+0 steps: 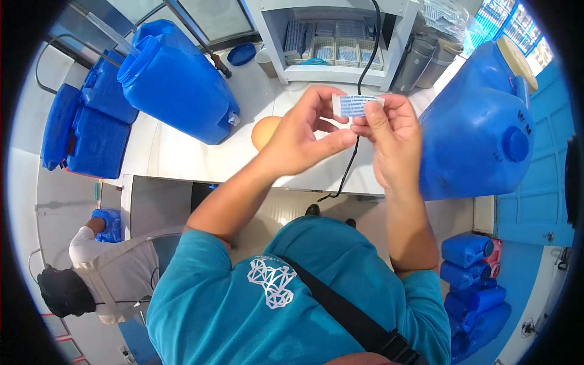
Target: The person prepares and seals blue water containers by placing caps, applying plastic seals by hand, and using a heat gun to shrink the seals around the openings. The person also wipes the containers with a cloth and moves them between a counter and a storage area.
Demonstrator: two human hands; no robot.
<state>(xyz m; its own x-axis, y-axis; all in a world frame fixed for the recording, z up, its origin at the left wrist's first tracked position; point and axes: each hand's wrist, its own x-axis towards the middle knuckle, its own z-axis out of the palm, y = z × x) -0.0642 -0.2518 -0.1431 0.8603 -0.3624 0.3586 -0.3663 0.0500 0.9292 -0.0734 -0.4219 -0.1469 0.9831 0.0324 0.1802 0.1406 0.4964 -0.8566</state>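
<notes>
Above the white counter (182,159), a small white packet or label with blue print (353,106) is held up between both hands. My right hand (392,132) pinches its right end between thumb and fingers. My left hand (315,127) is at its left end, the fingertips behind the edge and the thumb stretched out below; whether these fingers grip it is partly hidden. Under my left wrist, partly covered, lies a round tan object (264,132). A black cable (350,169) runs down behind the hands and over the counter's front edge.
Blue plastic containers stand left (182,86) and right (474,132). At the back, a white shelf (337,73) holds small baskets of printed packets and a light-blue scissors-like handle (315,61). Dark tumblers (413,61) stand beside it. Another person (109,273) works at far left, touching a blue container.
</notes>
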